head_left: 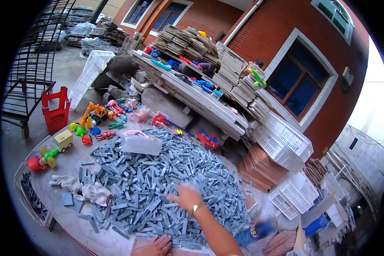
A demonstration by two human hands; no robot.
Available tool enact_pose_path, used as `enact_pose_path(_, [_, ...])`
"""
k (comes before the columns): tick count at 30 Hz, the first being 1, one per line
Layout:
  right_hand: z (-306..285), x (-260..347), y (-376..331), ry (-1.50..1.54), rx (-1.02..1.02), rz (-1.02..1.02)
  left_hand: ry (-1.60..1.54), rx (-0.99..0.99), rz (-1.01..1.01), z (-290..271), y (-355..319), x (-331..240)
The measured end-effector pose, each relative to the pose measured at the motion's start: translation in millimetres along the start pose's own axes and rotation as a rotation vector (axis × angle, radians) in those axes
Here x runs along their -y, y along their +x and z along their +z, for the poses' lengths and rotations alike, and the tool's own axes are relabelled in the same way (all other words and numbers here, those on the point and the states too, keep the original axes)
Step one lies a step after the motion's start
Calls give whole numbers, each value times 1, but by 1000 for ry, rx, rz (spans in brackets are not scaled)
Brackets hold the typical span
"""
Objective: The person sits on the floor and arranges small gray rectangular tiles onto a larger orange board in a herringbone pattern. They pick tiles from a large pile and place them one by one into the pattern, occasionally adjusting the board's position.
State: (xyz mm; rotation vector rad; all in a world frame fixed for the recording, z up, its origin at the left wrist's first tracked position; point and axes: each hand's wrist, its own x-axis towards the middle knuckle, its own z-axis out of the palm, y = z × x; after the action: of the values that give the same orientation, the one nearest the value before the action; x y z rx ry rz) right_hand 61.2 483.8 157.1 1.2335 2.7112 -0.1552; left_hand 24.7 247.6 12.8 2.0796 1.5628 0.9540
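- The right hand [186, 197], fingers spread and blurred, hovers empty over the heap of flat grey-blue plastic strips [158, 175].
- The left hand [156, 246] rests flat at the heap's near edge.
- Sorting seems underway; next needs a firm pinch on chosen strips.

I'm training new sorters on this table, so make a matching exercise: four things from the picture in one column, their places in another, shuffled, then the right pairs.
Things:
1. right hand
2. left hand
3. red plastic basket
4. white work gloves

Places:
A. on the ground past the table's far left edge
B. raised, blurred, over the heap of grey-blue strips
C. lying at the heap's left edge
D. resting at the heap's near edge, bottom of the view

Pairs: 1-B, 2-D, 3-A, 4-C
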Motion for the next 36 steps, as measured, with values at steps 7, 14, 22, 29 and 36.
enact_pose_path(7, [37, -32, 97, 60, -274, -165, -23, 34, 2, -4, 5, 0])
enact_pose_path(14, [43, -43, 22, 13, -255, -269, -49, 2, -18, -9, 2, -4])
enact_pose_path(22, [4, -25, -35, 99, -178, -97, -13, 9, -24, -2, -2, 0])
enact_pose_path(29, [30, -124, 73, 7, -439, 68, -30, 80, -38, -14, 7, -6])
enact_pose_path(36, [69, -138, 42, 219, -424, -152, 8, 65, -48, -12, 5, -5])
